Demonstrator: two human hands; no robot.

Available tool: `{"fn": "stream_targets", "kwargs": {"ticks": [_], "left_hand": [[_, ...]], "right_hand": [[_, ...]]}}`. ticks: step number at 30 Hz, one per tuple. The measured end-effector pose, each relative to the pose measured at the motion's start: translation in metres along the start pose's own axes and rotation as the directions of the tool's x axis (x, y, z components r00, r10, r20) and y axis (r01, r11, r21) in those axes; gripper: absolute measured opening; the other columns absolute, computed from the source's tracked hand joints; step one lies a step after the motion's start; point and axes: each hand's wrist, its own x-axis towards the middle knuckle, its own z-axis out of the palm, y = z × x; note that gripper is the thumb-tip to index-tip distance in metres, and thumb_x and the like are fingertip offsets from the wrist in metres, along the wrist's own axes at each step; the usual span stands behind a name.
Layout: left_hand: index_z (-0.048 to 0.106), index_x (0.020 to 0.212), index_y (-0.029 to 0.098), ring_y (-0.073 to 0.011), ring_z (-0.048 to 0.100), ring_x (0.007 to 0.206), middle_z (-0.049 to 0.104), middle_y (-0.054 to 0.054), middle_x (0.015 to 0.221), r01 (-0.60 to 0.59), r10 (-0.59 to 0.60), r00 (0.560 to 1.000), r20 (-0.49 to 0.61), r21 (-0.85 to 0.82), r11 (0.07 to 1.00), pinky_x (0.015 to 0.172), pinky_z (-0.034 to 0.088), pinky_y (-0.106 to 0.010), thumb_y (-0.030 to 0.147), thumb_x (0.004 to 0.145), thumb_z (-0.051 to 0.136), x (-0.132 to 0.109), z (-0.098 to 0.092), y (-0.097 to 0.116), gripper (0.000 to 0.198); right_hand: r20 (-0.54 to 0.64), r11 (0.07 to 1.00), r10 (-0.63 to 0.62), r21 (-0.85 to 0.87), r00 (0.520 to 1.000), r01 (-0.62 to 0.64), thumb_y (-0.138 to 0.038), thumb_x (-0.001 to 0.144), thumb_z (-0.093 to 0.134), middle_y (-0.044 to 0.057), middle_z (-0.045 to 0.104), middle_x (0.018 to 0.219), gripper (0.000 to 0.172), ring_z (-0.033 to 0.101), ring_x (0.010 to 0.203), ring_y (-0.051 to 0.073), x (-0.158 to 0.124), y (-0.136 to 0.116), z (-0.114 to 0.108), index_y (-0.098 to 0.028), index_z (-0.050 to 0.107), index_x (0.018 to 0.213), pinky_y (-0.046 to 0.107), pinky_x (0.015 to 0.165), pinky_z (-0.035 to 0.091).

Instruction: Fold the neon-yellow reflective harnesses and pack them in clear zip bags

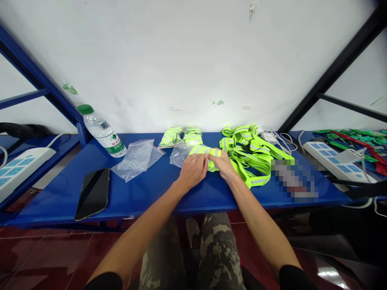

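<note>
My left hand [192,169] and my right hand [223,164] meet at the middle of the blue shelf [151,193]. Both pinch a folded neon-yellow reflective strap [208,154] whose far end sits in a clear plastic bag [179,156]. A loose pile of the same neon-yellow straps [250,151] lies just right of my right hand. Two bagged folded straps [181,136] rest by the wall behind my hands.
A stack of empty clear bags [137,159], a black phone [93,193] and a tilted water bottle [102,131] lie to the left. Power strips [18,169] [335,159] sit on both sides. White cables [281,139] and green and red items [356,139] are at right.
</note>
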Motion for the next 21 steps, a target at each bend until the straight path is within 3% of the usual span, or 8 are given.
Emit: {"fn": "stream_targets", "kwargs": {"ticks": [2, 5, 9, 13, 17, 21], "left_hand": [[0.052, 0.090, 0.018, -0.0212, 0.059, 0.079, 0.062, -0.008, 0.082, 0.000, 0.001, 1.000, 0.007, -0.014, 1.000, 0.074, 0.044, -0.035, 0.024, 0.099, 0.034, -0.001, 0.003, 0.001, 0.021], [0.051, 0.090, 0.018, -0.0203, 0.059, 0.078, 0.062, -0.007, 0.081, 0.017, -0.017, 1.000, 0.006, -0.037, 0.999, 0.072, 0.045, -0.033, 0.025, 0.099, 0.034, -0.002, 0.004, 0.002, 0.021], [0.050, 0.091, 0.018, -0.0195, 0.059, 0.079, 0.062, -0.006, 0.082, 0.051, -0.053, 0.998, -0.018, -0.096, 0.994, 0.072, 0.046, -0.032, 0.024, 0.098, 0.037, -0.002, 0.002, 0.001, 0.016], [0.049, 0.092, 0.019, -0.0187, 0.059, 0.076, 0.062, -0.006, 0.081, 0.118, -0.124, 0.992, -0.030, -0.156, 0.981, 0.070, 0.045, -0.032, 0.022, 0.097, 0.040, -0.003, 0.002, -0.005, 0.010], [0.049, 0.094, 0.019, -0.0182, 0.060, 0.075, 0.062, -0.005, 0.080, 0.191, -0.203, 0.977, -0.061, -0.162, 0.968, 0.071, 0.045, -0.032, 0.022, 0.096, 0.042, -0.003, 0.001, -0.008, 0.007], [0.050, 0.093, 0.018, -0.0197, 0.060, 0.077, 0.063, -0.006, 0.080, 0.182, -0.187, 0.980, -0.073, -0.068, 0.981, 0.070, 0.044, -0.033, 0.023, 0.096, 0.042, -0.004, 0.001, -0.004, 0.010]], "right_hand": [[-0.040, 0.999, 0.022, 0.036, 0.999, -0.020, -0.036, 0.055, 0.081, -0.005, 0.060, 0.065, 0.034, 0.049, 0.059, 0.011, 0.001, 0.001, 0.001, -0.019, 0.058, 0.074, 0.024, 0.057, 0.040], [-0.011, 0.997, 0.048, 0.066, 0.999, -0.047, -0.035, 0.055, 0.081, -0.005, 0.060, 0.064, 0.035, 0.051, 0.059, 0.011, 0.001, 0.003, 0.001, -0.019, 0.057, 0.075, 0.023, 0.057, 0.041], [0.107, 0.975, 0.131, 0.165, 0.986, -0.147, -0.027, 0.056, 0.079, -0.006, 0.063, 0.067, 0.033, 0.056, 0.061, 0.012, -0.001, 0.000, -0.001, -0.020, 0.058, 0.080, 0.023, 0.058, 0.043], [0.285, 0.921, 0.210, 0.263, 0.935, -0.287, -0.025, 0.059, 0.071, -0.001, 0.071, 0.080, 0.031, 0.066, 0.076, 0.019, -0.003, -0.007, -0.004, -0.020, 0.063, 0.089, 0.029, 0.068, 0.051], [0.341, 0.940, 0.170, 0.225, 0.925, -0.256, -0.020, 0.058, 0.074, 0.001, 0.074, 0.087, 0.037, 0.067, 0.084, 0.021, -0.005, -0.010, -0.005, -0.021, 0.066, 0.094, 0.030, 0.074, 0.052], [0.326, 0.973, 0.094, 0.172, 0.941, -0.156, -0.023, 0.060, 0.076, 0.001, 0.074, 0.089, 0.038, 0.067, 0.083, 0.019, -0.003, -0.004, -0.005, -0.020, 0.068, 0.097, 0.029, 0.076, 0.052]]}}
